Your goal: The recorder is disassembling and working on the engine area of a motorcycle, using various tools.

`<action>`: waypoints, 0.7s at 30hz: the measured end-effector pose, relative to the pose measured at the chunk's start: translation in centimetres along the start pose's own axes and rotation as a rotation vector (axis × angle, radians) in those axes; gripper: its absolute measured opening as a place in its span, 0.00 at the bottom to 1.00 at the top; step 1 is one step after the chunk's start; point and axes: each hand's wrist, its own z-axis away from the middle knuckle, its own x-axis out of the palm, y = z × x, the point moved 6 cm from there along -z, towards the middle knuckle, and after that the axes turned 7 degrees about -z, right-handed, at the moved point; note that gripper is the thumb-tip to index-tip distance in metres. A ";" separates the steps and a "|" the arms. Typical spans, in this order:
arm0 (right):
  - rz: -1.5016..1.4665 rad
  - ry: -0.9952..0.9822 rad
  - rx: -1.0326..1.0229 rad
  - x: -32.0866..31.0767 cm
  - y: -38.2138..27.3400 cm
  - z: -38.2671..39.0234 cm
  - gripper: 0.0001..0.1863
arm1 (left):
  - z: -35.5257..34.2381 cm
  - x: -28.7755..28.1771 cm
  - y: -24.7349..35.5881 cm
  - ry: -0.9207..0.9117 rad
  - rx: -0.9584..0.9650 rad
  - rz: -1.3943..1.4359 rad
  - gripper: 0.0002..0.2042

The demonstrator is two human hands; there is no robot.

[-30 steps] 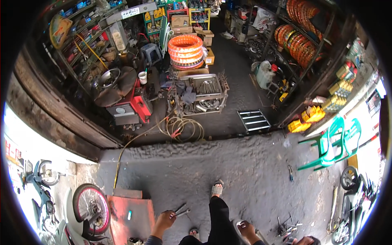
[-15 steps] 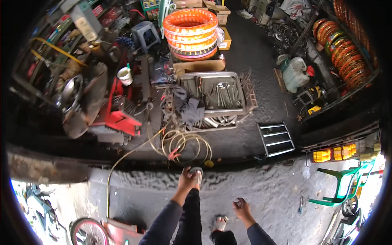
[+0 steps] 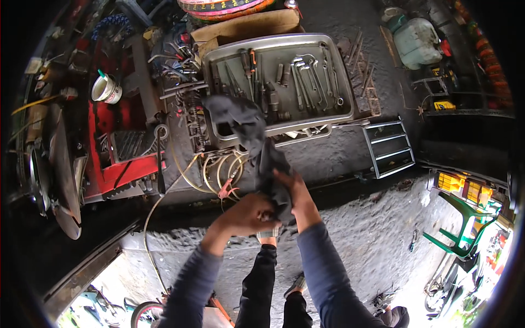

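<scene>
**Both hands gripping a dark rag below the tool tray**

The left hand (image 3: 249, 214) is closing its fingers around the lower end of a dark grey rag (image 3: 257, 147), knuckles facing up. The right hand (image 3: 295, 191) is pinching the same rag just beside the left hand, fingers curled into the cloth. The two hands are touching or nearly touching; which cannot be told. The rag is hanging in front of the metal tray (image 3: 350, 112), its upper part spreading over the tray's near left corner and its lower part bunching between the hands.

The tray is lying on the floor and is carrying spanners (image 3: 309, 74) on its right half and screwdrivers (image 3: 246, 65) on its left half. Coiled hose (image 3: 213, 172) is lying just below the tray's left corner, with a red clip (image 3: 224, 189) at the coil's lower edge. A red stand (image 3: 123, 164) is sitting well left of the tray, and a white cup (image 3: 105, 90) is standing beyond it. A small step frame (image 3: 391, 147) is lying just right of the tray. A white jug (image 3: 418, 41) is standing up and right of the tray. A green chair (image 3: 459, 227) is standing well down and right of the tray. The person's dark-trousered legs (image 3: 262, 279) are showing below the hands.
</scene>
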 end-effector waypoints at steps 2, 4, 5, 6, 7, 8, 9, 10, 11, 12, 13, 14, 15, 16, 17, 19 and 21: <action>0.292 0.061 -0.059 -0.1 2.3 2.6 0.19 | 3.0 0.7 -1.1 0.224 -0.109 0.331 0.22; 0.886 0.116 -0.324 2.6 4.0 6.5 0.14 | 1.9 1.9 -0.5 0.632 -0.093 0.409 0.24; 0.558 0.213 -0.447 -0.1 4.0 7.5 0.15 | -0.5 3.5 0.4 0.827 -0.044 0.486 0.25; 0.370 0.339 -0.430 -2.0 3.7 7.7 0.16 | -0.4 3.9 1.0 1.029 -0.023 0.525 0.27; 0.424 0.377 -0.497 -4.1 2.3 7.5 0.16 | -1.4 5.6 2.5 0.948 0.045 0.538 0.27; 0.474 0.412 -0.556 -5.9 1.2 7.5 0.16 | -1.8 6.7 3.7 0.867 0.103 0.547 0.28; 0.605 0.538 -0.508 -6.2 -0.1 7.4 0.17 | -1.3 6.1 4.2 0.868 0.099 0.549 0.28; 0.737 0.666 -0.457 -6.5 -1.7 7.3 0.18 | -1.3 6.2 4.6 0.746 0.076 0.770 0.27; 0.797 0.708 -0.487 -8.2 -3.8 7.3 0.19 | -1.3 6.2 5.3 0.616 0.057 0.986 0.26; 0.872 0.762 -0.528 -10.1 -6.7 7.5 0.21 | -1.4 3.6 5.9 0.498 0.071 1.058 0.24; 0.835 0.812 -0.543 -9.2 -8.9 7.7 0.23 | -1.8 0.1 4.8 0.383 0.068 1.117 0.23; 0.784 0.845 -0.550 -6.4 -11.3 7.8 0.25 | -1.8 -4.8 2.3 0.784 0.060 0.717 0.15; 0.877 0.667 -0.641 -3.1 -13.3 7.1 0.26 | -2.8 -7.5 -5.0 1.114 -0.047 0.255 0.12; 0.970 0.502 -0.727 -0.8 -15.4 6.7 0.27 | -4.2 -12.7 -8.6 1.153 -0.445 0.352 0.11; 0.948 0.477 -0.720 2.8 -17.3 7.0 0.38 | -4.9 -17.4 -11.4 1.169 -0.571 0.058 0.12; 0.792 0.434 -1.070 6.0 -22.6 7.1 0.28 | -9.1 -22.5 -12.9 1.185 -0.553 -0.469 0.16; 0.907 0.336 -1.526 8.4 -26.4 7.2 0.19 | -12.2 -25.6 -14.7 1.061 -0.554 -0.610 0.19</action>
